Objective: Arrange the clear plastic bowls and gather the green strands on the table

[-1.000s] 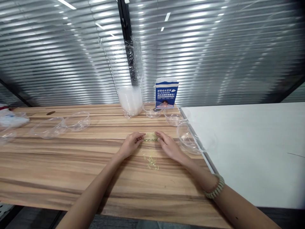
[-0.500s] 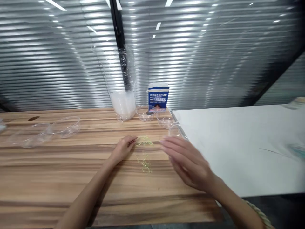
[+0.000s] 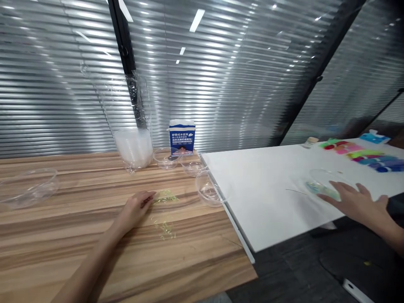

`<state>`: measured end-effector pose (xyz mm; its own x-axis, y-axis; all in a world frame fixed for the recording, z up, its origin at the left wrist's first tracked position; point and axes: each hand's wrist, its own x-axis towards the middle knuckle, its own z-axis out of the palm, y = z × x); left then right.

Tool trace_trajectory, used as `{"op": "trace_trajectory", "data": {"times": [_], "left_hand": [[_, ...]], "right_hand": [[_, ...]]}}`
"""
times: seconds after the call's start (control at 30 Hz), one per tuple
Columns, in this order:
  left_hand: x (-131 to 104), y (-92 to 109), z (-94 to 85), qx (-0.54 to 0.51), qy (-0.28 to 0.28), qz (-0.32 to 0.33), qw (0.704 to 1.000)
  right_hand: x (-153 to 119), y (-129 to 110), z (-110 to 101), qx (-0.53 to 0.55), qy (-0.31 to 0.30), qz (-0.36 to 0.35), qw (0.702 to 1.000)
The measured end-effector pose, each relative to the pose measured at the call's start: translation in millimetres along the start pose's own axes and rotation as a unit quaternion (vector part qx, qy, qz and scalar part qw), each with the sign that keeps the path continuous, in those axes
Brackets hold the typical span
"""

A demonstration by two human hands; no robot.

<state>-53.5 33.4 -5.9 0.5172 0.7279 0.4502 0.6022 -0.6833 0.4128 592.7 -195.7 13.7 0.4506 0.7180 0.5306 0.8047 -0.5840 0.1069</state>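
My left hand (image 3: 138, 208) rests on the wooden table, its fingers pinched together at the left end of a small pile of yellow-green bits (image 3: 166, 197); whatever is between the fingertips is too small to make out. A second scatter of such bits (image 3: 166, 229) lies nearer to me. Far to the right, my right hand (image 3: 360, 202) is spread above the white table, beside a clear bowl (image 3: 325, 185) with pale green and blue contents. It holds nothing.
Clear bowls (image 3: 210, 191) stand near the wooden table's right edge. Behind are a bagged stack of bowls (image 3: 134, 147) and a blue carton (image 3: 182, 138). Another clear container (image 3: 31, 189) is at left. Colourful bundles (image 3: 362, 155) lie on the white table (image 3: 252, 181), past a gap.
The view has turned to the right. My right hand has moved from above the wooden table to the bowl on the white table. My left hand has stayed by the yellow-green bits.
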Motion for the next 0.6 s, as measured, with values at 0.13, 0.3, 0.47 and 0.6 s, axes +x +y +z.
{"op": "trace_trajectory", "data": {"times": [0.13, 0.3, 0.47, 0.6], "left_hand": [[0, -1, -1.2, 0.001, -0.003, -0.001, 1.0], [-1, -1, -0.8, 0.006, -0.002, 0.001, 1.0], [-3, 0, 1.7, 0.003, -0.003, -0.009, 1.0], [-4, 2, 2.0, 0.006, -0.012, -0.01, 1.0]], "right_hand": [[2, 24, 18, 0.021, 0.0, -0.009, 1.0], [15, 34, 26, 0.084, -0.059, 0.009, 0.995], [27, 27, 38, 0.152, -0.074, -0.062, 0.984], [32, -26, 26, 0.17, -0.046, -0.163, 0.971]]}}
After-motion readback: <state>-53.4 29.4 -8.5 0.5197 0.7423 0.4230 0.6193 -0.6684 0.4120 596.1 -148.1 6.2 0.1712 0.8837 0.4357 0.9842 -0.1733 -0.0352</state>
